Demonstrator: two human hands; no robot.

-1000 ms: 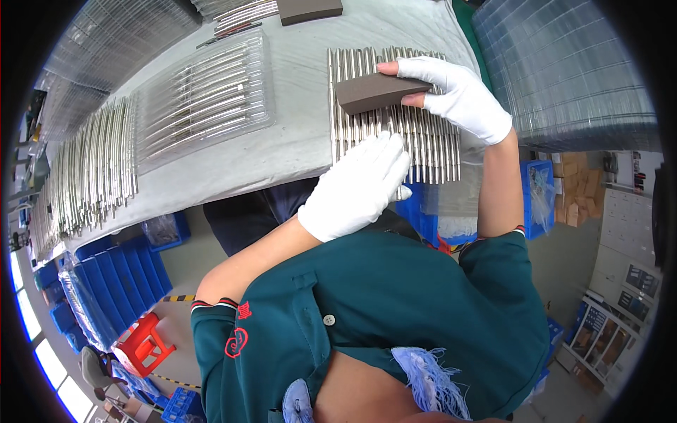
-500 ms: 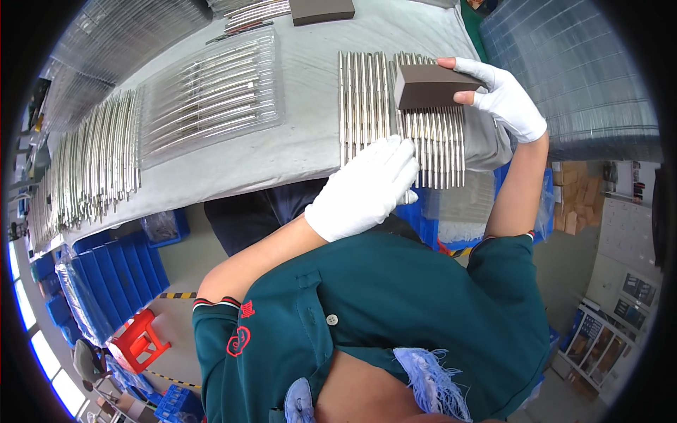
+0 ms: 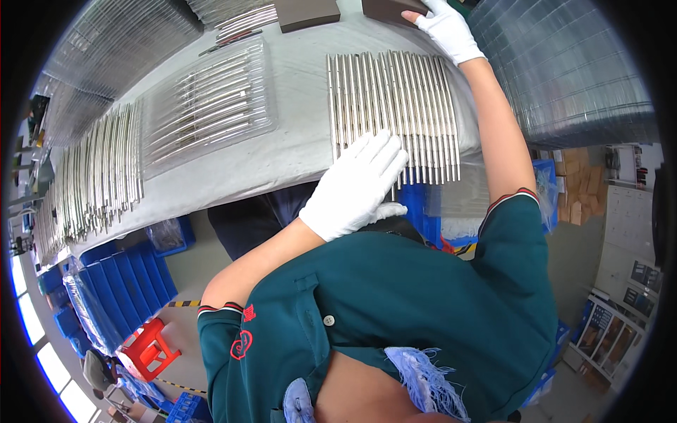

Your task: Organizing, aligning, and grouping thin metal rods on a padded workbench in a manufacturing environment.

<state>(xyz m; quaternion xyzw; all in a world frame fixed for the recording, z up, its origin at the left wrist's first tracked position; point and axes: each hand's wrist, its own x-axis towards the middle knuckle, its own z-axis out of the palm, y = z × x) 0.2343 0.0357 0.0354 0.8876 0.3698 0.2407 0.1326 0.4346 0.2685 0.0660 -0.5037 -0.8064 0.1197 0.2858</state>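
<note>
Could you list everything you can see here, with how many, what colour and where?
metal rods: one flat row, too many to count, silvery, on the table edge under the left hand
table: one, pale grey cover, across the top
clear tray of rods: one, see-through with silvery rods, left of the row
loose rods: a large batch, silvery, far left of the table
brown blocks: two, dark brown, at the table's far edge; the right one is at the right hand
stacked clear trays: one tall stack, see-through, far right
blue bins: several, blue, under the table at left
red stool: one, red, lower left
left hand: white glove, flat on the rods' near ends
right hand: white glove, on the right brown block
</note>
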